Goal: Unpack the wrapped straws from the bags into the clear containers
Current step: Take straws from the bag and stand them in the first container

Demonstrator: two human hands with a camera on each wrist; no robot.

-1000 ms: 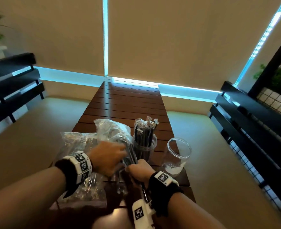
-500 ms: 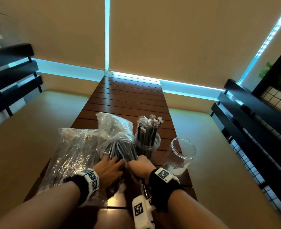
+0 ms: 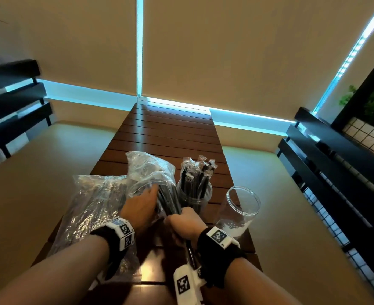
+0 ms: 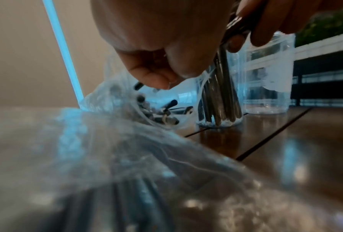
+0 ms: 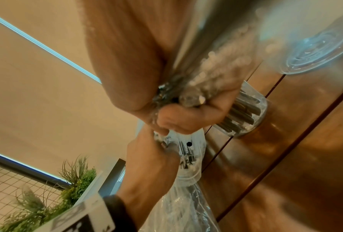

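While the pull from the bag is under way, each view adds to the grip:

Head view: the right hand (image 3: 185,222) is fisted round a bundle of black straws in clear wrappers (image 3: 168,200), their far ends inside the crumpled clear plastic bag (image 3: 147,172) just beyond the fist. The left hand (image 3: 141,206) lies beside it on the bag's mouth; whether its fingers pinch the film I cannot tell here. A second clear bag of straws (image 3: 89,205) lies left of the grip on the slatted brown wooden table (image 3: 170,133).

Containers: a clear round container holding upright straws (image 3: 193,195) stands just beyond the fist; an empty clear round jar (image 3: 242,208) stands to its right.

Left wrist view: the left hand's fingers curl down at the bag's film, contact unclear.

Right wrist view: the right hand's fingers wrap the bundle's near ends.

Handling, judged: light, stiff straws in slick, soft wrappers; hold mid-bundle, firmly, or single straws may slide out.
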